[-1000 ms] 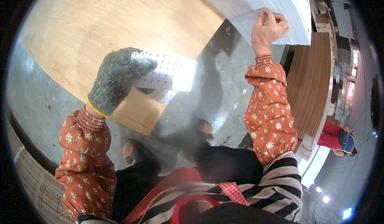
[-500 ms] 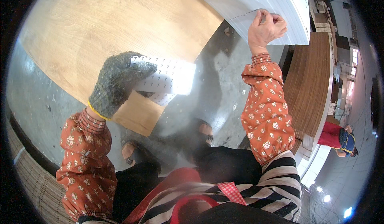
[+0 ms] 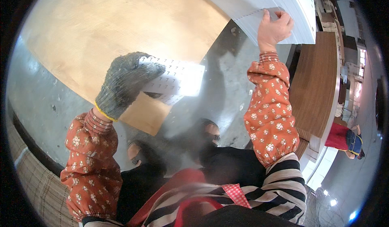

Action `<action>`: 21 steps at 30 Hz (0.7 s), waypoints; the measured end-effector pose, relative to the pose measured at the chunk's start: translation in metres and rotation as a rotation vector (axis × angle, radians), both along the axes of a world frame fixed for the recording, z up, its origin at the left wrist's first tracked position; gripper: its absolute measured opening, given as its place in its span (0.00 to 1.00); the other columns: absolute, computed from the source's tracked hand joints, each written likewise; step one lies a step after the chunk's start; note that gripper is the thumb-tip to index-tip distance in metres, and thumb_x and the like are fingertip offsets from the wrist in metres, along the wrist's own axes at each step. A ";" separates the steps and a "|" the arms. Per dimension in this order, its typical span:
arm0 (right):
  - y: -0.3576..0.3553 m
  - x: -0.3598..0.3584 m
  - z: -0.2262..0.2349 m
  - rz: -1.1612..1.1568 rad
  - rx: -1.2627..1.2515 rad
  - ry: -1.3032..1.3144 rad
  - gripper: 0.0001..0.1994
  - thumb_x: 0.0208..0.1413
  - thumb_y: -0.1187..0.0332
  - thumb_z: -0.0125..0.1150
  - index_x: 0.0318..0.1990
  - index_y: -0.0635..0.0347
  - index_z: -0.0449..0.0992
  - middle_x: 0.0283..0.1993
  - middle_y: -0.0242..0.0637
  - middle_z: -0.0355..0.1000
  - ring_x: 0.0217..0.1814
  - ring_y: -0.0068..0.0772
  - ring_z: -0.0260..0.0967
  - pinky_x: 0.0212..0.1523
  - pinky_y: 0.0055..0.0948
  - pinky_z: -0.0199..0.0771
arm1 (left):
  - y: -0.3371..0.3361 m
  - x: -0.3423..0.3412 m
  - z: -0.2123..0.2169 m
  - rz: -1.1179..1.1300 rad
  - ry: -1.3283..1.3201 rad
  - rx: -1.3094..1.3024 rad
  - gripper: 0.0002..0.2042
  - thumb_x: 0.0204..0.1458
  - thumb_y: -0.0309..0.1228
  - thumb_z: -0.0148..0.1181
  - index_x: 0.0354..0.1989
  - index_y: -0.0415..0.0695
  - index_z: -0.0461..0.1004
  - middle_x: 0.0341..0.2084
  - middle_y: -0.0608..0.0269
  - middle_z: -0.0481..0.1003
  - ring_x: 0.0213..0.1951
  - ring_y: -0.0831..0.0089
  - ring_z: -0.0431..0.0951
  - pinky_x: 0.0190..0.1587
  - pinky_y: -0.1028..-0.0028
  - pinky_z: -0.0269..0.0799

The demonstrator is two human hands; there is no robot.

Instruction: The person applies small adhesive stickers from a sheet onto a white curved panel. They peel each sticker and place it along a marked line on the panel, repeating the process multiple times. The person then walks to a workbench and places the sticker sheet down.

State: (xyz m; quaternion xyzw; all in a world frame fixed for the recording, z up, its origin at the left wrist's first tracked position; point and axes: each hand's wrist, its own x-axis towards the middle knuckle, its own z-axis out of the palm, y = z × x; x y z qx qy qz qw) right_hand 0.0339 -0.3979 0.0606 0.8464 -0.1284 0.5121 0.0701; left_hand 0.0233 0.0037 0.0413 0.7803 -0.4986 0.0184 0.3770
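Note:
My left hand (image 3: 125,83), in a dark grey knitted glove with a yellow cuff edge, is closed on white label sheets (image 3: 190,79) printed with rows of small dark marks. The sheets hang above the floor, beside a light wood panel. My bare right hand (image 3: 275,28) reaches up to a tall stack of white-edged boards (image 3: 251,0). Its thumb and bent fingers stand apart, with the fingertips at the side of the stack. A slanting row of small dark marks (image 3: 247,14) runs along the board edges up to that hand. Anything tiny under the fingertips is hidden.
A large light wood panel (image 3: 133,20) fills the upper left, and a smaller wood piece (image 3: 146,115) shows below my gloved hand. Brown boards (image 3: 314,77) are stacked at the right. Farther right, a person in red and blue (image 3: 352,142) is visible. Grey floor (image 3: 227,89) lies between.
My right thumb and fingers have spread apart from a near pinch, and the hand sits slightly farther right. The left hand still holds the sheets, a little to the right in view.

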 end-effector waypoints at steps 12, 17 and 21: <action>0.117 -0.040 0.036 0.890 0.953 1.010 0.06 0.51 0.70 0.62 0.35 0.61 0.78 0.32 0.29 0.72 0.37 0.21 0.68 0.41 0.21 0.69 | -0.002 0.008 -0.010 0.020 -0.178 0.085 0.18 0.43 0.27 0.54 0.46 0.49 0.74 0.41 0.61 0.75 0.46 0.61 0.72 0.50 0.64 0.65; 0.132 -0.047 0.035 0.953 0.967 1.137 0.05 0.49 0.72 0.62 0.32 0.63 0.77 0.34 0.30 0.72 0.37 0.20 0.67 0.42 0.22 0.68 | -0.006 0.013 -0.006 0.022 -0.223 0.067 0.17 0.41 0.27 0.56 0.43 0.48 0.76 0.38 0.60 0.76 0.44 0.60 0.74 0.47 0.64 0.68; 0.135 -0.050 0.035 0.952 1.008 1.109 0.03 0.48 0.73 0.62 0.30 0.63 0.77 0.34 0.30 0.72 0.38 0.21 0.67 0.42 0.23 0.68 | -0.005 0.015 -0.006 0.014 -0.226 0.046 0.17 0.41 0.26 0.56 0.43 0.47 0.76 0.38 0.59 0.76 0.43 0.60 0.74 0.46 0.65 0.69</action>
